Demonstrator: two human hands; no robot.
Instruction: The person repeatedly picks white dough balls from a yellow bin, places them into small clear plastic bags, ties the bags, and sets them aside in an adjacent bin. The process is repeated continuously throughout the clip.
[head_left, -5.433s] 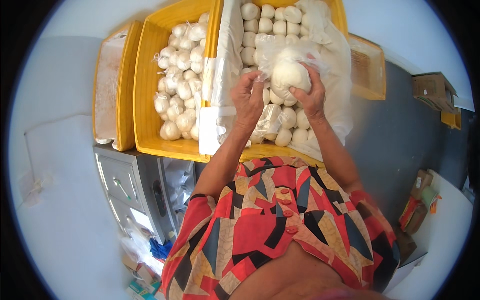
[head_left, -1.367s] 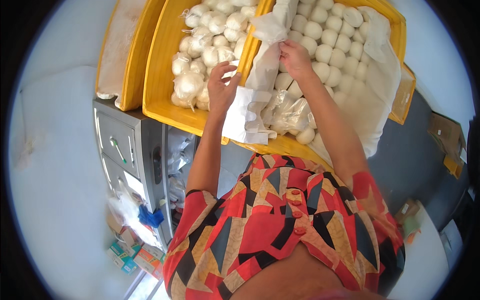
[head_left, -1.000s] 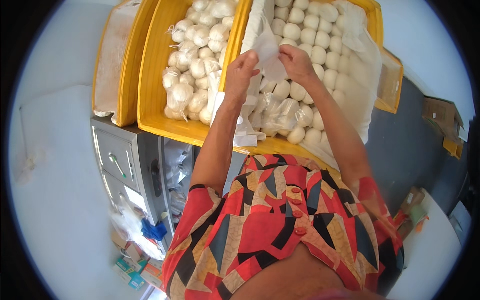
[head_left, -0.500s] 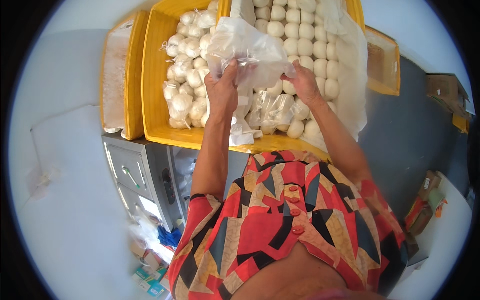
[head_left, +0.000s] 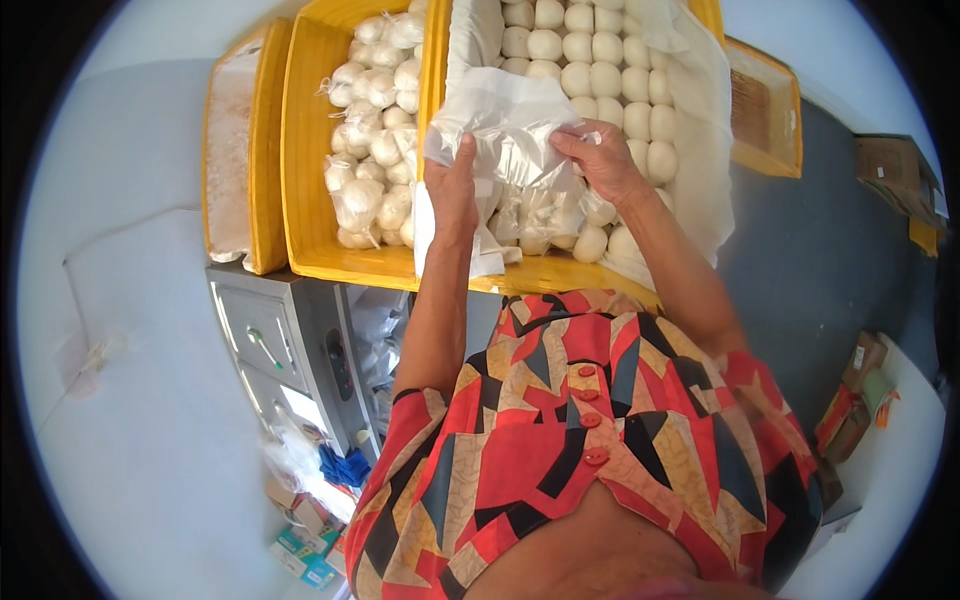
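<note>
Above the right-hand yellow crate (head_left: 570, 275) I hold a thin clear plastic bag (head_left: 505, 120) between both hands. My left hand (head_left: 453, 190) is closed on the bag's left side, thumb on top and fingers hidden beneath. My right hand (head_left: 605, 163) pinches its right edge between thumb and fingers. Beneath them, rows of round white buns (head_left: 605, 80) lie on a white cloth (head_left: 698, 150) lining the crate. More clear plastic (head_left: 535, 212) covers the nearest buns. The bag looks flat, with nothing visible inside.
Tied bags of white buns (head_left: 360, 203) fill much of the left yellow crate (head_left: 304, 200). Another yellow crate (head_left: 265, 150) stands at its left, and one (head_left: 765, 110) lies at right. A grey metal cabinet (head_left: 262, 330) is below left. Cardboard boxes (head_left: 895, 170) sit far right.
The bag has come lower and nearer to me, spread flatter between my hands. My left hand has moved slightly nearer; my right fingertips have shifted left onto the bag.
</note>
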